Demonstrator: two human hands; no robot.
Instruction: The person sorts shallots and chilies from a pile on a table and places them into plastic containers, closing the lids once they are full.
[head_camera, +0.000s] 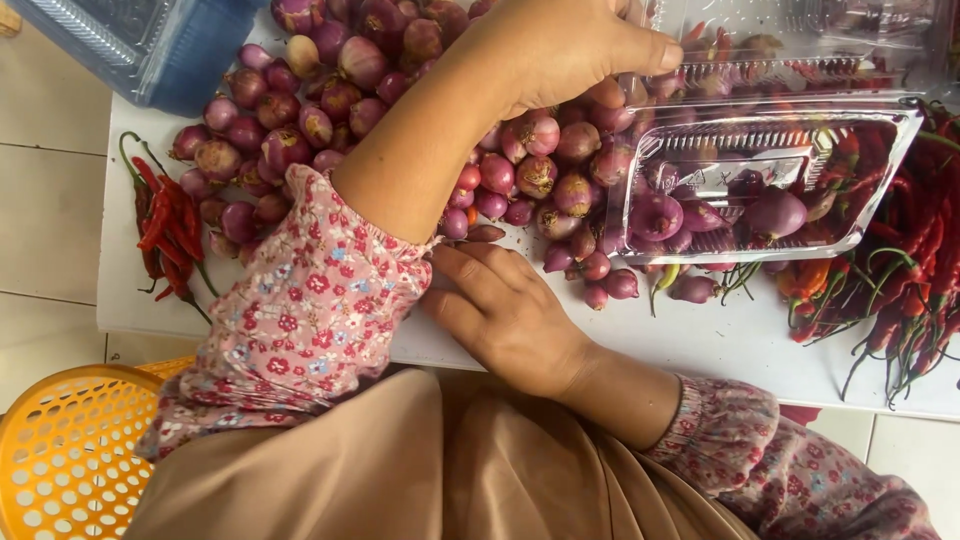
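A heap of small purple-red shallots with papery, glossy skins covers the middle of the white table, spreading from the top edge down to the person's arms. Just right of the heap lies a clear, ribbed plastic tray, shallow and rectangular, holding a few shallots; a second clear tray behind it holds red chillies. More long red chillies with green stems lie piled at the right end of the table, and a smaller bunch at the left end.

The left hand reaches across over the heap, its grip curled with the thumb pressed toward the fingers at the trays' edge; what it pinches cannot be told. The right hand rests flat on the table, fingers loosely spread, touching the nearest shallots.

A blue plastic container sits top left, and an orange perforated basket is on the tiled floor below.
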